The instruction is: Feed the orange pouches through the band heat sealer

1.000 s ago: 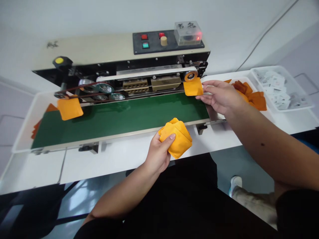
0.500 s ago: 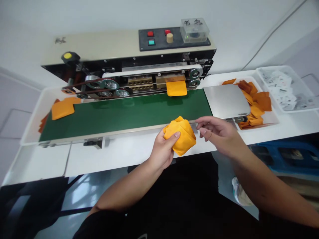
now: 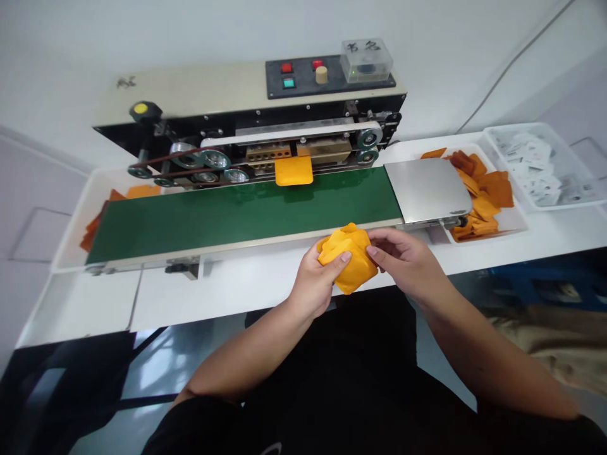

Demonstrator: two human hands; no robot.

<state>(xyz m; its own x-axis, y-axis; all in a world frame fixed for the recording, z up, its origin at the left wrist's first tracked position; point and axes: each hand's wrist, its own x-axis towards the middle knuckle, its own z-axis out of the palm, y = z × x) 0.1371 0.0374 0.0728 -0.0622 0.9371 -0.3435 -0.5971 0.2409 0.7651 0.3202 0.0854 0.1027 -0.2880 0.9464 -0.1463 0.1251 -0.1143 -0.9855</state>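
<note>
- Now our left hand (image 3: 315, 284) grips the stack of orange pouches (image 3: 349, 256), just in front of the green belt (image 3: 237, 215).
- Our right hand (image 3: 403, 259) pinches its right edge; separating one pouch needs a light pull.

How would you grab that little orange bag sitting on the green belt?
Probably by its free lower edge, coming from the front: the small flat orange pouch lies on the green conveyor belt, and its top edge sits tucked into the beige sealing machine.
</note>
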